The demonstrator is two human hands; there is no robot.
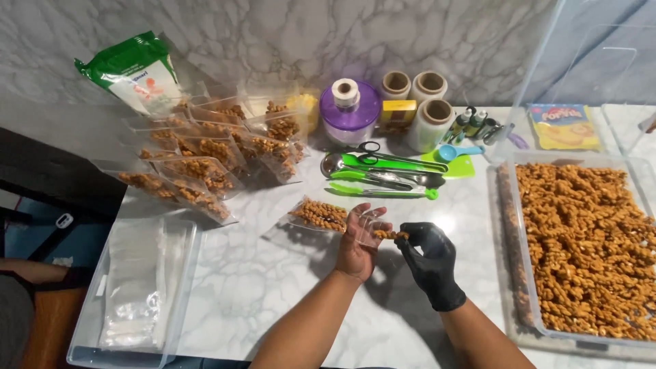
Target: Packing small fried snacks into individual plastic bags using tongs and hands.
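A small clear bag (365,229) is being held open near the middle of the marble counter (273,287) by the bare left hand (357,246), whose grip is being kept closed around the bag's mouth, fingers curled over its upper edge. A golden twisted snack stick (391,234) is being pinched between the fingertips of the black-gloved right hand (430,263), its grip being kept tight on the piece, and the piece is being held right at the bag's opening, touching it. Just beside the left hand, toward the far edge, a filled bag (318,214) is being left lying flat. A cluster of filled snack bags (205,160) is being kept toward the far left corner, with a green-and-white packet (133,72) leaning against the wall behind them. At the near left edge, a clear bin (82,342) of empty bags is being kept. At the right edge, a large clear tub (516,225) heaped with the same snacks is being kept. Toward the far edge, green tongs (383,190), scissors (372,148), a purple container (350,113) and rolls of film (430,123) are being stored.
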